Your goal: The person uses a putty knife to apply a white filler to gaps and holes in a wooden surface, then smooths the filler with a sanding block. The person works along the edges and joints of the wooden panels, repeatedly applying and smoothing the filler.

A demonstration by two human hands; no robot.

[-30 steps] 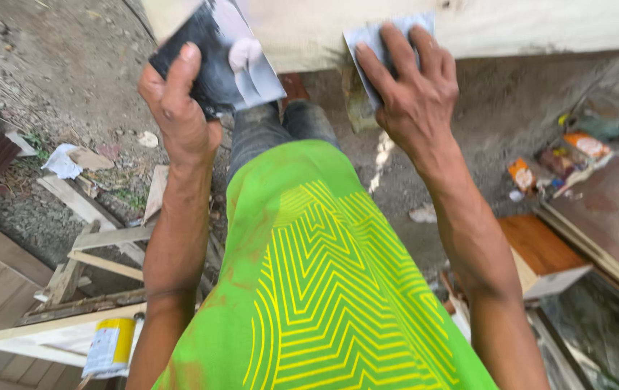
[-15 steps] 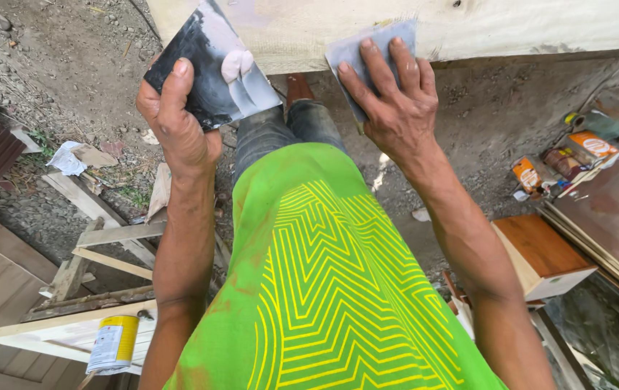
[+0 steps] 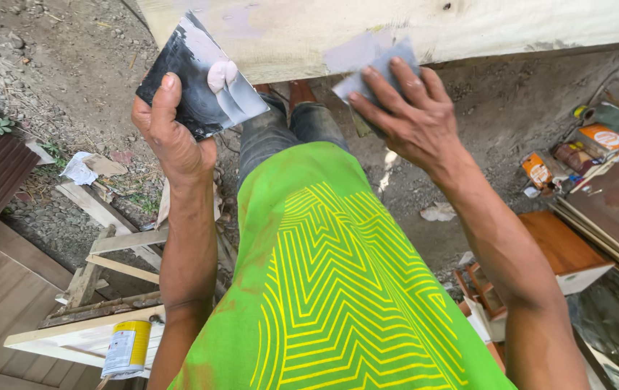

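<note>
Pressing grey scraper (image 3: 374, 68) flat on pale board (image 3: 468, 25) under right hand (image 3: 410, 119), left hand (image 3: 172, 141) grip clamped on putty-daubed dark card (image 3: 197, 83)

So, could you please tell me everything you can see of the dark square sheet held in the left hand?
The dark square sheet is thin, flat and blackish, smeared with grey and white streaks, with a dab of pale putty near its middle. It is tilted, one corner pointing up towards the pale wooden beam and overlapping its lower edge. The left hand grips its lower left part, thumb on top. Whether it is plastic, metal or card I cannot tell.
</note>
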